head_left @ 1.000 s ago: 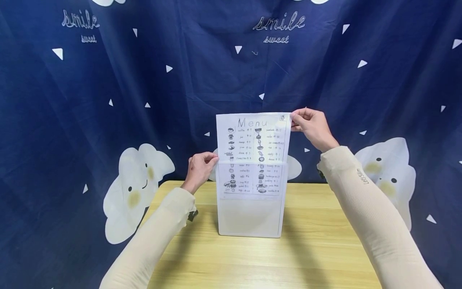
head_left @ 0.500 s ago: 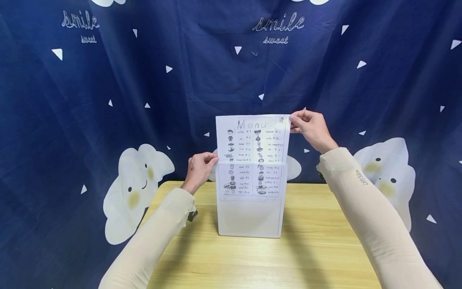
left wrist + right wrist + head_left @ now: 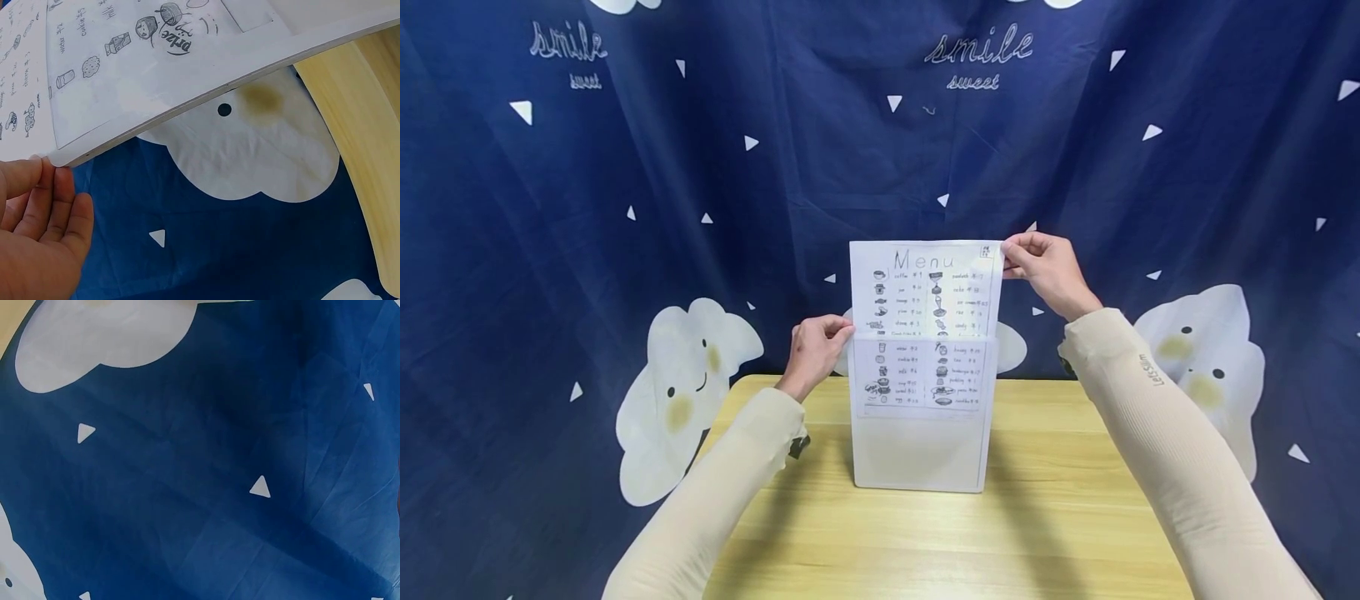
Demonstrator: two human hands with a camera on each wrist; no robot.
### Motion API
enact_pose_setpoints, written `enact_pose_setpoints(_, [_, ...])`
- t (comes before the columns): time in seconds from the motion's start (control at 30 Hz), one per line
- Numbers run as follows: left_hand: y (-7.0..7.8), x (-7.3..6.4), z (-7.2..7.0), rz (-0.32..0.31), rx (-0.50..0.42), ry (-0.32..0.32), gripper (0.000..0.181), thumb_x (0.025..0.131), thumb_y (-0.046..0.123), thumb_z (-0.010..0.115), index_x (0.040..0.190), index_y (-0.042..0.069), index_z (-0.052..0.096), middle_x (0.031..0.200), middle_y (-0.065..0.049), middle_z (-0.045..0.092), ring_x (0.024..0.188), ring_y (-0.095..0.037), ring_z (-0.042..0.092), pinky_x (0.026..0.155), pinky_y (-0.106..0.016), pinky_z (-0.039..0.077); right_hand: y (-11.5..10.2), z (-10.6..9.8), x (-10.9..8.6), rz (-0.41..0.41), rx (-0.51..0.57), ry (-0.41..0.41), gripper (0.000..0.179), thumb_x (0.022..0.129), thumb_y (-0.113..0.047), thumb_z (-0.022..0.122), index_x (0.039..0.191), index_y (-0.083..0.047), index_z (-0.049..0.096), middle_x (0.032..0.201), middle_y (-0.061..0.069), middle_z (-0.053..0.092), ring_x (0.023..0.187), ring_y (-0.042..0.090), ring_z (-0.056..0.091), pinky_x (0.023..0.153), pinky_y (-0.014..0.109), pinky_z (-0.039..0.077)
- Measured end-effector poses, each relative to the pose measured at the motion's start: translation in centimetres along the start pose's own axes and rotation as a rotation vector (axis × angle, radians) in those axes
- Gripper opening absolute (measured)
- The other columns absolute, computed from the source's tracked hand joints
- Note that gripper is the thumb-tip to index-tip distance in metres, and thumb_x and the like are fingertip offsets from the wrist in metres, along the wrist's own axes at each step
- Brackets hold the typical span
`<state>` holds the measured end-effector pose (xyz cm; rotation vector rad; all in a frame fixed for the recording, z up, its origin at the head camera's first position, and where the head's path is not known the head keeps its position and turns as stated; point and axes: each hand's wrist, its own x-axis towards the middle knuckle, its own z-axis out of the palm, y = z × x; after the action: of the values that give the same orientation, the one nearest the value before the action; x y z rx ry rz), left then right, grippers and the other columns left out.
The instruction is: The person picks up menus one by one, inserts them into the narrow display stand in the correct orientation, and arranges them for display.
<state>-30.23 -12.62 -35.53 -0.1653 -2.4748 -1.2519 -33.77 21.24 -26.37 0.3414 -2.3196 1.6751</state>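
A white paper menu (image 3: 917, 292) with "Menu" at its top and small food drawings stands half inside a clear-fronted, white-backed sign holder (image 3: 919, 454). Its lower part shows through the holder's front, and its upper part sticks out above the holder's top edge. My left hand (image 3: 816, 350) pinches the holder's upper left corner. In the left wrist view, the thumb and fingertips of the left hand (image 3: 44, 219) are right at that corner. My right hand (image 3: 1048, 267) pinches the menu's top right corner. The right wrist view shows almost nothing of that hand.
The holder stands upright on a light wooden table (image 3: 1060, 517). Behind it hangs a dark blue curtain (image 3: 865, 150) with white triangles, smiling clouds and "smile sweet" lettering.
The menu has slid slightly down into the holder, and my right hand has lowered with it. My left hand and the holder have stayed in place.
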Motion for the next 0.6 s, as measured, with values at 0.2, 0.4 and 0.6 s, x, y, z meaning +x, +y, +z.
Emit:
enact_pose_setpoints(0.2, [0.1,0.1,-0.1,0.001,0.005,-0.010,0.012,0.093,0.016,0.072,0.099,0.007,0.078,0.093,-0.007,0.075,0.087,-0.021,0.068,0.080,-0.038,0.052,0.2,0.0,-0.1,-0.003,0.005,-0.002,0.029,0.101,-0.022,0.061,0.111,0.005,0.064,0.095,0.006,0.067,0.085,0.017,0.064,0.077,0.022,0.056])
enact_pose_setpoints(0.4, [0.8,0.7,-0.8,0.024,0.025,-0.020,0.011,0.094,0.017,0.072,0.098,0.009,0.078,0.094,-0.005,0.076,0.090,-0.021,0.067,0.082,-0.038,0.051,0.2,0.0,-0.1,-0.013,0.001,-0.005,0.029,0.101,-0.021,0.061,0.112,0.005,0.065,0.096,0.007,0.067,0.085,0.017,0.064,0.077,0.022,0.056])
enact_pose_setpoints(0.6, [2.7,2.0,-2.1,0.078,0.056,0.000,0.013,0.095,0.019,0.070,0.101,0.010,0.077,0.099,-0.005,0.075,0.094,-0.022,0.067,0.083,-0.039,0.052,0.1,-0.1,0.0,-0.015,0.000,-0.005,0.028,0.101,-0.022,0.060,0.111,0.005,0.064,0.097,0.008,0.067,0.086,0.017,0.064,0.077,0.022,0.056])
